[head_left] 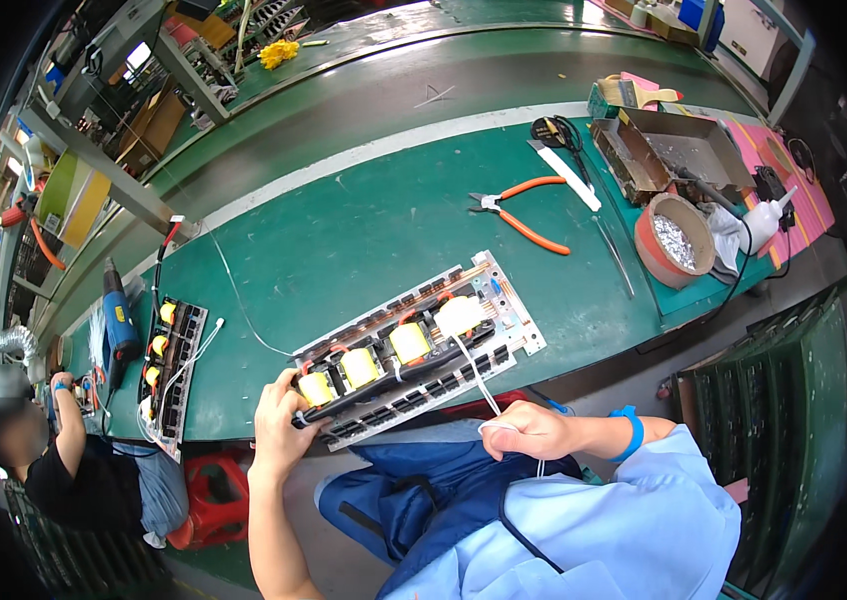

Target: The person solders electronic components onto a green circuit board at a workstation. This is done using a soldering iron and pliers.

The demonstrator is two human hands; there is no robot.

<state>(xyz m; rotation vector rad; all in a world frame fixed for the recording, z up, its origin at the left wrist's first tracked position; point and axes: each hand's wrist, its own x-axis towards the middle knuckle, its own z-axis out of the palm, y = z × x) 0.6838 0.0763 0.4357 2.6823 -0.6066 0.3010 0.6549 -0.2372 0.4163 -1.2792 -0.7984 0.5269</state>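
Note:
A long circuit board carries a row of yellow-wrapped transformers and a thick black cable along its near side. It lies tilted at the near edge of the green bench. My left hand grips the board's left end, fingers wrapped round the black cable and the corner. My right hand is closed on a thin white cable tie that stretches from the board's right part down to my fist. The tie's tail hangs out below the hand. A blue band circles my right wrist.
Orange-handled cutters, a white-handled blade and tweezers lie beyond the board. Right stand a round pot and a metal tray. Left are another board, a blue heat gun and a seated co-worker.

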